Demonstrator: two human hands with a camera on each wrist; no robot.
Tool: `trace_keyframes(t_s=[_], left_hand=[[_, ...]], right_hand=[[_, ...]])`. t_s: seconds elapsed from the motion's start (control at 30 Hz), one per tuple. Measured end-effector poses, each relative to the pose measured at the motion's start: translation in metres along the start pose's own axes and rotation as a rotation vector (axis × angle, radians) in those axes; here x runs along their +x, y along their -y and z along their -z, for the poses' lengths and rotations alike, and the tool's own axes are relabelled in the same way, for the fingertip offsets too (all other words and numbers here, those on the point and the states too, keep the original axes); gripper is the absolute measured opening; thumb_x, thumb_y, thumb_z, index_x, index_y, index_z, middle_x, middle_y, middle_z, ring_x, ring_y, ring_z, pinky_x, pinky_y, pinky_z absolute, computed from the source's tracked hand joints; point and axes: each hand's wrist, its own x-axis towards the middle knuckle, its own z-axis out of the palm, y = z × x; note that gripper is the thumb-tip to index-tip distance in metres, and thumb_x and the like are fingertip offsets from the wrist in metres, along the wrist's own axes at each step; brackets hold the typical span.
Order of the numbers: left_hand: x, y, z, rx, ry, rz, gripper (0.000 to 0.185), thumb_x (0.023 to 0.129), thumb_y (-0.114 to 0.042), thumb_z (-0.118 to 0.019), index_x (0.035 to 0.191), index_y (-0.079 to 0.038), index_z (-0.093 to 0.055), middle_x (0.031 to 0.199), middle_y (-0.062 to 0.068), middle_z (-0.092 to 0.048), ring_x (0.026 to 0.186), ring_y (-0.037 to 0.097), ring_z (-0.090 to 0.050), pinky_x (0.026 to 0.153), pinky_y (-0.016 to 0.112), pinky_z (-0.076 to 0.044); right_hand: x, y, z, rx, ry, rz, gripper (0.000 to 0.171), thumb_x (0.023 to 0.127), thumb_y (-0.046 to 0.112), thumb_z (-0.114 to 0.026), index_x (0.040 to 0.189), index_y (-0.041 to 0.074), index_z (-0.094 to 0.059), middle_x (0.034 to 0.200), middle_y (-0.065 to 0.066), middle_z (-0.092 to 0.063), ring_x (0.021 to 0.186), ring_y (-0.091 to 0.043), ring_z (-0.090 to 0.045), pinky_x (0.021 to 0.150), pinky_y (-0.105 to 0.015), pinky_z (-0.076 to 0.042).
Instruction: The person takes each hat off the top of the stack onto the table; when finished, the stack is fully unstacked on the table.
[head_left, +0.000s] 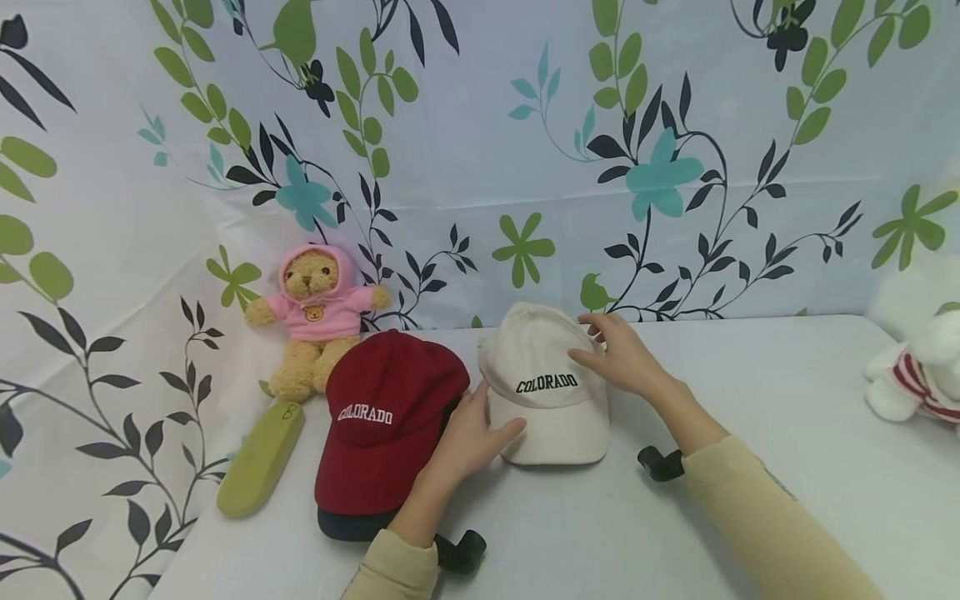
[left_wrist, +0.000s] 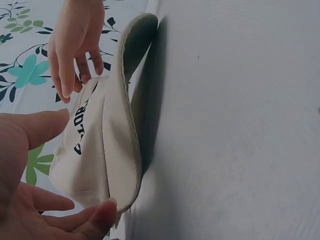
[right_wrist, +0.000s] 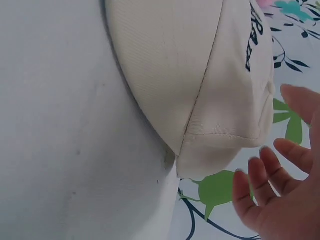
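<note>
A cream baseball cap [head_left: 551, 346] with "COLORADO" in dark letters rests on the white table, its brim toward me. My left hand [head_left: 467, 437] is at the cap's left side, thumb apart from the fingers. In the left wrist view, a fingertip [left_wrist: 106, 212] overlaps the brim's edge. My right hand [head_left: 622, 354] hovers by the upper right of the crown, fingers loosely bent. The right wrist view has a gap between that hand [right_wrist: 282, 195] and the cap. Left of my left hand lies a dark red "COLORADO" cap [head_left: 397, 400], partly behind the wrist.
A teddy bear [head_left: 315, 304] in a pink hoodie sits at the back left. Below it lies a green oblong case [head_left: 262, 458] marked "B". A white plush toy [head_left: 922, 371] in red stripes is at the right edge. Leaf-patterned cloth [head_left: 465, 125] hangs behind the table.
</note>
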Motion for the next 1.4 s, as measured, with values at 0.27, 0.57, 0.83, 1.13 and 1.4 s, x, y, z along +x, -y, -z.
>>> trace_keyframes(t_s=[0.27, 0.57, 0.83, 1.13, 1.4], left_hand=[[-0.004, -0.001, 0.004, -0.119, -0.009, 0.016, 0.082, 0.091, -0.035, -0.074, 0.151, 0.006, -0.036, 0.136, 0.02, -0.053, 0.11, 0.03, -0.058, 0.089, 0.047, -0.052], [-0.008, 0.004, 0.008, -0.193, -0.034, -0.065, 0.075, 0.091, -0.032, -0.076, 0.15, -0.001, -0.042, 0.133, 0.018, -0.055, 0.11, 0.032, -0.061, 0.091, 0.046, -0.053], [-0.021, 0.006, 0.014, -0.19, -0.015, -0.107, 0.077, 0.09, -0.031, -0.076, 0.153, -0.006, -0.039, 0.136, 0.014, -0.055, 0.11, 0.031, -0.062, 0.091, 0.046, -0.053], [-0.037, -0.003, 0.03, -0.162, -0.013, -0.169, 0.076, 0.089, -0.029, -0.079, 0.152, -0.01, -0.042, 0.137, 0.009, -0.055, 0.109, 0.032, -0.061, 0.089, 0.047, -0.054], [-0.046, -0.003, 0.039, -0.16, -0.032, -0.208, 0.075, 0.089, -0.021, -0.08, 0.153, -0.011, -0.042, 0.137, 0.003, -0.054, 0.112, 0.028, -0.056, 0.091, 0.035, -0.054]], right_hand=[[-0.018, 0.009, -0.004, -0.056, 0.06, 0.007, 0.08, 0.084, 0.037, -0.082, 0.148, 0.011, -0.044, 0.136, -0.021, -0.031, 0.122, -0.042, -0.031, 0.094, -0.061, -0.041], [-0.03, 0.019, -0.018, -0.143, 0.045, 0.119, 0.077, 0.08, 0.035, -0.086, 0.144, 0.017, -0.047, 0.131, -0.018, -0.033, 0.113, -0.04, -0.034, 0.084, -0.059, -0.045], [-0.031, 0.02, -0.03, -0.161, 0.054, 0.109, 0.074, 0.08, 0.031, -0.087, 0.142, 0.015, -0.051, 0.122, -0.016, -0.035, 0.107, -0.037, -0.034, 0.078, -0.05, -0.049], [-0.027, 0.023, -0.042, -0.146, 0.032, 0.127, 0.068, 0.079, 0.028, -0.087, 0.135, 0.009, -0.054, 0.106, -0.011, -0.033, 0.096, -0.032, -0.039, 0.077, -0.046, -0.047], [-0.025, 0.032, -0.05, -0.131, 0.022, 0.094, 0.07, 0.079, 0.027, -0.088, 0.136, 0.004, -0.053, 0.103, -0.013, -0.036, 0.088, -0.027, -0.046, 0.076, -0.041, -0.048]])
